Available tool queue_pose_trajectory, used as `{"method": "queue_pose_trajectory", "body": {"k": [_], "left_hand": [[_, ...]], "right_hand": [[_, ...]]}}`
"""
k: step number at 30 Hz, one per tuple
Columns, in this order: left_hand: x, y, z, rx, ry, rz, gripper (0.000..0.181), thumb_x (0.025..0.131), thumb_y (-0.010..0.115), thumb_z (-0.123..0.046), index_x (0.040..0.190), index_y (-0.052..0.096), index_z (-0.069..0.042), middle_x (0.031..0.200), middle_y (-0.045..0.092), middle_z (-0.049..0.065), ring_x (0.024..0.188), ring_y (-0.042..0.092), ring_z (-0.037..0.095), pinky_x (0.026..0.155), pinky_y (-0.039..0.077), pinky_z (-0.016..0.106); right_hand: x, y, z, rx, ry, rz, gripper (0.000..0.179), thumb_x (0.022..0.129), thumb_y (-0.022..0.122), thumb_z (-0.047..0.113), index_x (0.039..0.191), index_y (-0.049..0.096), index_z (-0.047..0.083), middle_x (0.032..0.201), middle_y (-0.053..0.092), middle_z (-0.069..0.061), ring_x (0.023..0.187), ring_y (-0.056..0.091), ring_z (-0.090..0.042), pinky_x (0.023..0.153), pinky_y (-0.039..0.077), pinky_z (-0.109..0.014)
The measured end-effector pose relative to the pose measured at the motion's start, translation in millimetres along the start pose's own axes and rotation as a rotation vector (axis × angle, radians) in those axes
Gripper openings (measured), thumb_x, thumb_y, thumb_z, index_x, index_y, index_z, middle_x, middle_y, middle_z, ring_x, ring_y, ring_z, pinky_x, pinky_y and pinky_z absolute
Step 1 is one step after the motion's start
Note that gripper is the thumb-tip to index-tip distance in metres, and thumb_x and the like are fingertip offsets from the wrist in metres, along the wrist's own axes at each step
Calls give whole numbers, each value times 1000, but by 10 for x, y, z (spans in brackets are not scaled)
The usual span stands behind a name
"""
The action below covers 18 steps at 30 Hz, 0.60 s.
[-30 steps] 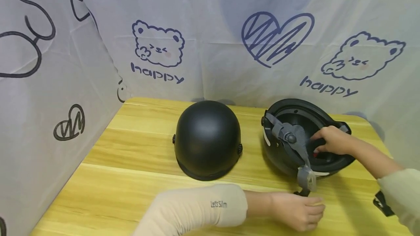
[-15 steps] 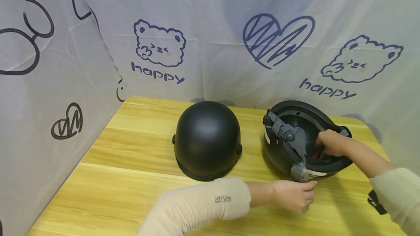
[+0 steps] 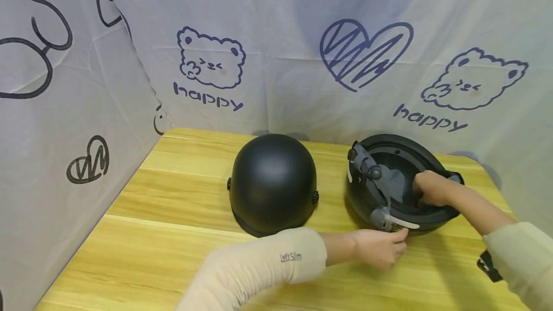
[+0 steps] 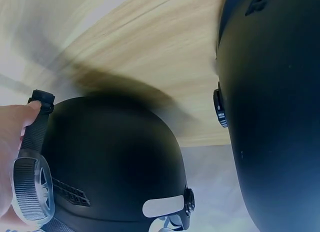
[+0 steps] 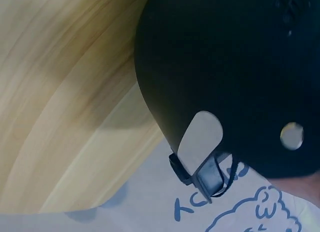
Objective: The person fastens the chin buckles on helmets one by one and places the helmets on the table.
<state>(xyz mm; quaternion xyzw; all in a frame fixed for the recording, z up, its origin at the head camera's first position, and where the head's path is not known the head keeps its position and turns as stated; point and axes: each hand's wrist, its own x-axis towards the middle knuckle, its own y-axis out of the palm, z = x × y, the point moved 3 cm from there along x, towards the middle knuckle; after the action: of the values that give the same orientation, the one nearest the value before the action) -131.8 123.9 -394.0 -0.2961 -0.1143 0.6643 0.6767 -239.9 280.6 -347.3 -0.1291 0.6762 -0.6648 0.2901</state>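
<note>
An upturned black helmet lies at the right of the table, its hollow facing up. My right hand reaches inside it, with the fingertips hidden by the hand and the shell. A grey chin strap with a grey rounded pad hangs over the near rim. Down in front of the rim, my left hand pinches the strap's black buckle end, as the left wrist view shows. The right wrist view has mostly the shell and almost none of the hand.
A second black helmet stands dome up, left of the first. Beside the right sleeve lies a black buckle, partly covered. A printed cloth hangs behind the wooden table and along its left side.
My left hand has drawn up and left with the strap, bringing the pad against the helmet's outer side. My right hand has sunk deeper into the hollow, and the helmet has turned slightly.
</note>
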Motion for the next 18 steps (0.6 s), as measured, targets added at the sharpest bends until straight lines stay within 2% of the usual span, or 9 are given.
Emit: {"method": "queue_pose_trajectory", "body": {"k": [3, 7, 13, 16, 18], "left_hand": [[-16, -3, -14, -16, -26, -22, 42, 98, 27, -19, 109, 66, -31, 118, 64, -10, 110, 53, 11, 105, 32, 39], [-30, -10, -33, -47, -55, -51, 41, 98, 28, -21, 105, 67, -33, 117, 63, -11, 110, 52, 10, 102, 33, 37], [-66, 14, -90, -67, -121, -113, 39, 96, 31, -23, 98, 68, -36, 104, 66, -18, 101, 56, 5, 91, 37, 28], [-88, 31, -115, -74, -132, -109, 38, 96, 32, -24, 98, 67, -37, 101, 68, -19, 97, 59, 4, 90, 38, 28], [-104, 35, -124, -80, -134, -100, 37, 96, 32, -24, 99, 66, -37, 100, 68, -20, 94, 60, 4, 89, 38, 28]], "right_hand": [[-20, -28, -5, 38, -15, -73, 13, 59, 72, -1, 60, 63, 7, 58, 50, 8, 57, 44, -10, 53, 38, -27], [-56, -63, -5, 107, 29, -101, 12, 66, 73, 2, 74, 65, 3, 73, 66, -1, 70, 60, -21, 64, 49, -39], [-112, -96, 19, 189, 77, -183, 14, 71, 75, 5, 76, 62, 7, 77, 69, -3, 76, 65, -25, 65, 50, -39], [-141, -123, 37, 219, 92, -217, 15, 73, 74, 5, 81, 62, 4, 80, 68, -7, 78, 65, -27, 66, 50, -39], [-164, -142, 46, 227, 105, -232, 19, 74, 73, 5, 89, 62, -1, 85, 68, -14, 83, 64, -33, 69, 51, -43]]}}
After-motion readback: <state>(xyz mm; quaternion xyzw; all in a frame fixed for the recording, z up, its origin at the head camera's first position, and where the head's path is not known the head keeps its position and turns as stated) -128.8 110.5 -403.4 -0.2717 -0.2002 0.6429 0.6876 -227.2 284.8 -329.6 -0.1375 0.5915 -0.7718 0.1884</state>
